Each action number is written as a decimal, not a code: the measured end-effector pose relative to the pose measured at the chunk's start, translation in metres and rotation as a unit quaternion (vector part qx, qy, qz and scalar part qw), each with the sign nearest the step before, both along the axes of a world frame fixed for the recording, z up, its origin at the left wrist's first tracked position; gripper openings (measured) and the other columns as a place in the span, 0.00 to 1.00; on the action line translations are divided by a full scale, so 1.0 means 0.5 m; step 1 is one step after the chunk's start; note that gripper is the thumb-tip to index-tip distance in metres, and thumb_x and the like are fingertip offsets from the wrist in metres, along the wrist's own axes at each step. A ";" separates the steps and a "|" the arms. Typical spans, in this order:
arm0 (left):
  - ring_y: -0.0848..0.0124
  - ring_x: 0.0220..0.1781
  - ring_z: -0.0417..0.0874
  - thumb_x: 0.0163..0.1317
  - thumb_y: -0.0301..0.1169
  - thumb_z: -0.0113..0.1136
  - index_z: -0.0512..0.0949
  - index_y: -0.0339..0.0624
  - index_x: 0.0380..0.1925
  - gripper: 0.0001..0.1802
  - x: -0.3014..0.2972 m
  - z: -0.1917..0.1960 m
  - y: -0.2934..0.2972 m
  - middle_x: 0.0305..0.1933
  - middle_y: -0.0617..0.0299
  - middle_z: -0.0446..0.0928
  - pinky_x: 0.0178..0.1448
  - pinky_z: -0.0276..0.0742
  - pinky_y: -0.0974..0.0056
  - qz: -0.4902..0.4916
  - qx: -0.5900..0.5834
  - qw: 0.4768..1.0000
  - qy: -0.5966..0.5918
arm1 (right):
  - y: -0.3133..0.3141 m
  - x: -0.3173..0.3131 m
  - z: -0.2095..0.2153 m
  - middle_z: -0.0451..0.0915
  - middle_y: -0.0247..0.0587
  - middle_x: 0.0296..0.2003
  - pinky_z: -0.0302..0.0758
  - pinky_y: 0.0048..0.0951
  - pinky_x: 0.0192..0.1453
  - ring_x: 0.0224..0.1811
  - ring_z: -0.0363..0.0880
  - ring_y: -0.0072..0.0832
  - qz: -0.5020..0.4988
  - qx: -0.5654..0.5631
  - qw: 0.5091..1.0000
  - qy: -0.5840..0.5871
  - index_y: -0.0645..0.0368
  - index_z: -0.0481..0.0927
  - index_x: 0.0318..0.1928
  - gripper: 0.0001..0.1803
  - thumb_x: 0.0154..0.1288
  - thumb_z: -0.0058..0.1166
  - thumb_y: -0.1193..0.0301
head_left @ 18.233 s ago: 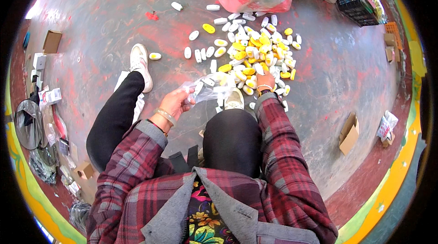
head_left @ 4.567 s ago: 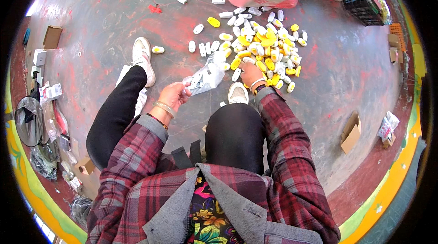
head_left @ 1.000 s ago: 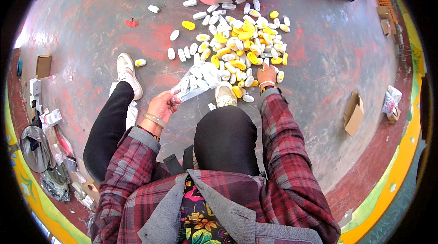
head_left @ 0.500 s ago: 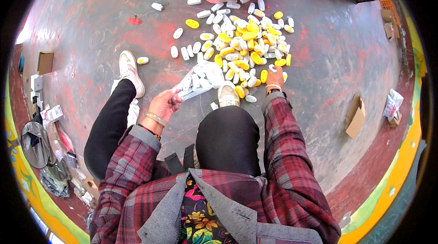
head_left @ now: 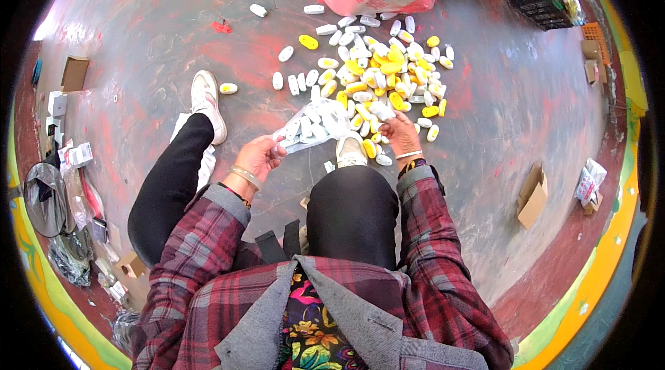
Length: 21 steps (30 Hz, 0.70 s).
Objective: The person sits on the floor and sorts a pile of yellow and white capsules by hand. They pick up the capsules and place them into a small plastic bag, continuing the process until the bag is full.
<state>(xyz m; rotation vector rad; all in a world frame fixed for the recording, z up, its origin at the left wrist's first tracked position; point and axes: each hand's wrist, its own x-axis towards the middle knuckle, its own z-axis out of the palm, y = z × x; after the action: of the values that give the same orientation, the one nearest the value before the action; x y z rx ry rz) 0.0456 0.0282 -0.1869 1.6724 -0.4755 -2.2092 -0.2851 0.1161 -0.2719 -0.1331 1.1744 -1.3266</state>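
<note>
Bright, soft light in a round, bent view

Fairly even light fills the floor [head_left: 166,44], leaving faint, soft shadows. Pale glare whitens its upper left edge, and the plastic bag [head_left: 305,139] shines, nearly washed out in places. The lens bows the yellow stripe [head_left: 627,193] at the rim; black surrounds the circle.

Wears a red-grey plaid jacket [head_left: 201,238], floral top [head_left: 308,318], black trousers [head_left: 352,218], pale shoes [head_left: 351,152], a pale bangle [head_left: 246,176] behind the left hand [head_left: 260,156], white band [head_left: 410,155] behind the right hand [head_left: 402,134].
</note>
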 end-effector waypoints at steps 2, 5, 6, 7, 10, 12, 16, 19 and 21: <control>0.80 0.24 0.70 0.55 0.30 0.50 0.75 0.40 0.36 0.10 0.000 0.005 -0.001 0.23 0.65 0.74 0.29 0.66 0.75 -0.006 0.001 1.000 -0.002 | -0.036 0.044 0.031 0.76 0.37 0.24 0.69 0.16 0.25 0.21 0.73 0.20 0.090 0.019 0.995 0.040 0.63 0.73 0.37 0.10 0.57 0.50 0.70; 0.80 0.23 0.70 0.55 0.31 0.51 0.75 0.41 0.35 0.09 0.002 0.004 0.000 0.22 0.66 0.74 0.28 0.66 0.75 0.003 0.001 1.000 0.000 | -0.094 0.114 0.071 0.74 0.34 0.20 0.67 0.16 0.22 0.18 0.70 0.17 0.304 0.022 0.932 0.196 0.62 0.76 0.31 0.10 0.55 0.53 0.67; 0.79 0.23 0.70 0.55 0.31 0.52 0.75 0.40 0.35 0.10 0.001 0.003 0.000 0.22 0.65 0.74 0.28 0.66 0.75 0.005 0.001 1.000 0.005 | -0.110 0.135 0.082 0.74 0.33 0.19 0.68 0.17 0.21 0.18 0.71 0.18 0.356 -0.002 0.904 0.236 0.62 0.76 0.32 0.12 0.53 0.54 0.65; 0.79 0.24 0.71 0.55 0.32 0.53 0.74 0.39 0.35 0.10 0.002 0.002 0.000 0.23 0.65 0.74 0.28 0.66 0.76 0.007 0.000 1.000 0.011 | -0.123 0.154 0.087 0.75 0.33 0.19 0.68 0.18 0.21 0.18 0.71 0.18 0.406 -0.025 0.871 0.275 0.62 0.76 0.32 0.14 0.52 0.55 0.63; 0.78 0.24 0.71 0.56 0.32 0.53 0.74 0.38 0.35 0.11 0.003 -0.003 0.000 0.23 0.64 0.74 0.27 0.66 0.76 0.010 -0.002 1.000 0.018 | -0.143 0.204 0.077 0.76 0.36 0.21 0.69 0.20 0.21 0.17 0.72 0.20 0.456 -0.020 0.845 0.278 0.62 0.77 0.36 0.16 0.53 0.54 0.62; 0.78 0.23 0.71 0.56 0.32 0.53 0.74 0.38 0.35 0.10 0.004 -0.004 -0.001 0.23 0.64 0.73 0.27 0.66 0.76 0.009 -0.003 1.000 0.021 | -0.150 0.210 0.073 0.77 0.37 0.22 0.70 0.21 0.22 0.17 0.72 0.20 0.460 -0.026 0.848 0.262 0.63 0.77 0.36 0.16 0.53 0.52 0.63; 0.79 0.23 0.70 0.56 0.31 0.52 0.74 0.38 0.35 0.10 0.008 0.000 -0.003 0.22 0.64 0.73 0.26 0.66 0.76 0.007 0.003 1.000 0.013 | -0.167 0.188 0.074 0.79 0.38 0.25 0.70 0.21 0.23 0.17 0.75 0.22 0.449 -0.056 0.852 0.263 0.65 0.77 0.37 0.15 0.55 0.47 0.65; 0.79 0.23 0.70 0.56 0.30 0.51 0.74 0.38 0.35 0.09 0.006 0.007 -0.006 0.23 0.64 0.73 0.26 0.66 0.76 0.004 0.004 1.000 0.001 | -0.188 0.143 0.063 0.79 0.37 0.24 0.71 0.22 0.24 0.18 0.75 0.22 0.399 -0.014 0.868 0.297 0.64 0.77 0.34 0.14 0.55 0.47 0.65; 0.79 0.23 0.70 0.56 0.29 0.50 0.74 0.38 0.35 0.09 0.006 0.011 -0.008 0.23 0.64 0.73 0.26 0.66 0.76 0.003 0.004 1.000 -0.002 | -0.204 0.107 0.024 0.78 0.37 0.23 0.70 0.20 0.23 0.17 0.75 0.21 0.343 -0.007 0.876 0.339 0.64 0.77 0.34 0.12 0.54 0.48 0.68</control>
<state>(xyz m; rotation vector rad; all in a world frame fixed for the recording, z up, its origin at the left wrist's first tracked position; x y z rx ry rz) 0.0486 0.0242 -0.1814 1.6809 -0.4619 -2.2072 -0.2315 0.0141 -0.2599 -1.0012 1.4958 -0.6446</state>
